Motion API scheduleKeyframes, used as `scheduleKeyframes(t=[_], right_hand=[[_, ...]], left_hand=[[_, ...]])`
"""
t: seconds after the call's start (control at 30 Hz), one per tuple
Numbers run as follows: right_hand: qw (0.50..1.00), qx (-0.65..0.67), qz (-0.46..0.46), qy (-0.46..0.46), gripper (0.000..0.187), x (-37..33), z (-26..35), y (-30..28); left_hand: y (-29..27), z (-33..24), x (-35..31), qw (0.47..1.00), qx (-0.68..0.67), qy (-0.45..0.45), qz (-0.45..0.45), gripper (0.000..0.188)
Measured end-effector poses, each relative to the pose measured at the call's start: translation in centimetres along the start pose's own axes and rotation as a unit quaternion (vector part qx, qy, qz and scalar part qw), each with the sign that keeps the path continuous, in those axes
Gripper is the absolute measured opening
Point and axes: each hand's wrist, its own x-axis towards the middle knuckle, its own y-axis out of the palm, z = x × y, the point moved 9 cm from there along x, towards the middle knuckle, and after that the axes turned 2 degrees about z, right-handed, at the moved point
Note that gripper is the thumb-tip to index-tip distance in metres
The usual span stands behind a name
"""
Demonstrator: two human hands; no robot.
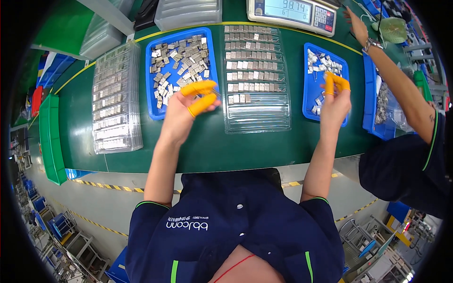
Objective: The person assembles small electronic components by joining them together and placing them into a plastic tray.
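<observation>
My left hand (pixel 188 107), in yellow finger cots, is at the right edge of a blue tray (pixel 150 89) of loose small metal connectors (pixel 191 59). Its thumb and forefinger are closed around something small and greyish that I cannot make out. To its right lies a clear plastic blister tray (pixel 257 112); connectors fill its upper rows, and part of the lowest filled row. My right hand (pixel 337 101), also wearing yellow finger cots, reaches over a second blue tray (pixel 307 106) of small white pieces (pixel 325 63). Its fingers are pinched together, hiding whatever is between them.
Stacked filled blister trays (pixel 115 101) lie at the left, beside a green bin (pixel 52 137). A digital scale (pixel 292 16) and a clear plastic container (pixel 188 13) are at the back. A co-worker's arm (pixel 398 70) reaches in from the right, over a blue bin (pixel 372 111).
</observation>
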Motion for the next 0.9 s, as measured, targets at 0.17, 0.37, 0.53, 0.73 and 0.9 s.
scheduleKeyframes(t=[0.17, 0.37, 0.53, 0.73, 0.9], right_hand=[[0.927, 0.28, 0.246, -0.035, 0.015, -7.2, 8.0, 8.0], [0.856, 0.413, 0.31, 0.035, 0.015, -10.2, 10.5, 11.2], [0.818, 0.457, 0.341, 0.076, 0.019, -10.4, 11.0, 11.3], [0.783, 0.481, 0.345, 0.191, 0.022, -10.4, 8.5, 11.7], [0.826, 0.443, 0.288, 0.197, 0.021, -9.3, 7.4, 10.4]], left_hand=[[3.7, 3.2, -1.2, 0.982, -0.158, -0.069, 0.083, 0.031], [3.1, 3.8, -1.1, 0.895, -0.443, 0.012, 0.052, 0.036], [2.9, 2.8, -1.2, 0.921, -0.387, 0.04, 0.035, 0.032], [2.8, 2.6, -2.0, 0.953, -0.301, 0.035, -0.012, 0.029], [1.6, 1.9, -2.5, 0.986, -0.127, 0.055, -0.096, 0.026]])
